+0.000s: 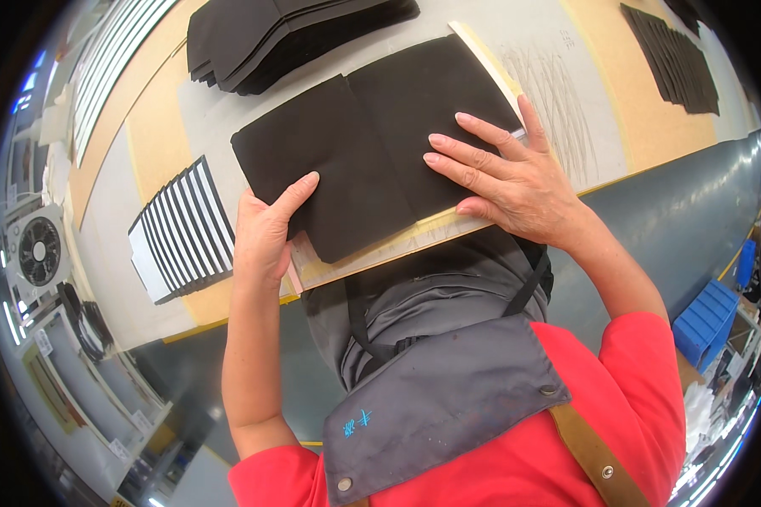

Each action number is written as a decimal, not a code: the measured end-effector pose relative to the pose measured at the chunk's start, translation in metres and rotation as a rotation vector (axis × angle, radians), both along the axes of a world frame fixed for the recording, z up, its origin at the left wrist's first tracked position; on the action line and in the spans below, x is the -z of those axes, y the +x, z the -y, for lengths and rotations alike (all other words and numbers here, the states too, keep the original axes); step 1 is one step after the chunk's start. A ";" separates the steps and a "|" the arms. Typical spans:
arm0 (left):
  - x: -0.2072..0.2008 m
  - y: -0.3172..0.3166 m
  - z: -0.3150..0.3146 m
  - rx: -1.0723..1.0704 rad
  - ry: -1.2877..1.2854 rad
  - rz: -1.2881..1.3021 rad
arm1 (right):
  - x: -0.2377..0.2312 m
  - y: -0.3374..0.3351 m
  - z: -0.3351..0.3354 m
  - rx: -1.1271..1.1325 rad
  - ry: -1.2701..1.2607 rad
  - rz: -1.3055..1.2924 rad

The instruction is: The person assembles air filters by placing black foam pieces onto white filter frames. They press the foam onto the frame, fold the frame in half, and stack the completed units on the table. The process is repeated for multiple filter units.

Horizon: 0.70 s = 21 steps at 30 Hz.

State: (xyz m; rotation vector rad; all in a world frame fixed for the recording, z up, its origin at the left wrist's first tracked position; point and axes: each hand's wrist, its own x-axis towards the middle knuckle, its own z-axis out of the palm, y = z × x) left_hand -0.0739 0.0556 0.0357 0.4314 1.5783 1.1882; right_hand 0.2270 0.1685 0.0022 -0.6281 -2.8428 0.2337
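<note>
Two black flat panels meet along a seam in front of me; the left black panel (321, 144) overhangs its right neighbour's front line a little, and the right black panel (423, 101) lies flat on a pale board. My left hand (266, 224) pinches the outer edge of the left panel, thumb on top and the other fingers hidden beneath. On the right panel my right hand (511, 173) rests flat, fingers spread, with its little finger near the light strip (490, 63) along the panel's right side.
Behind the panels sits a stack of black sheets (287, 38). A fanned row of black-and-white pieces (186, 232) lies left of my left hand, and fanned black pieces (672, 59) lie far right. A blue crate (706, 321) and a fan (40, 250) stand beyond the table.
</note>
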 end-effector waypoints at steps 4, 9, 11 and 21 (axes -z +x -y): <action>-0.001 -0.002 -0.001 0.016 -0.017 -0.008 | 0.000 0.000 0.001 0.003 -0.007 -0.004; -0.004 -0.004 -0.003 0.026 -0.045 0.005 | -0.001 -0.001 0.001 0.005 0.000 -0.006; -0.005 -0.005 -0.004 0.034 -0.062 0.009 | -0.001 -0.002 0.001 0.007 -0.002 -0.006; -0.010 -0.007 -0.008 0.043 -0.120 -0.004 | -0.003 -0.002 0.001 0.006 -0.014 -0.001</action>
